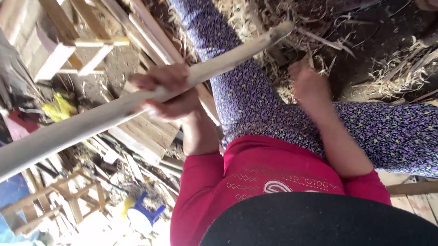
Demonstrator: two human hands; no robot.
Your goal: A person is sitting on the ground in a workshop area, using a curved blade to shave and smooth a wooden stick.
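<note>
The left hand (165, 94) is closed around the pole (68, 130), which slants from lower left to upper centre, where a firm, steady grip seems wise, while the blurred right hand (311, 86), right of centre above the shavings (395, 76), cannot be read as open or closed.

The left hand (165, 94) closes its grip around a long pale wooden pole (96, 122) that slants from lower left to upper right, its cut tip above the knee in purple patterned trousers (263, 106). Right of the pole, the right hand (311, 86) hangs loosely curled and empty over straw shavings (395, 76). Below the pole lie wooden frames (56, 203) and a blue can (143, 217).
</note>
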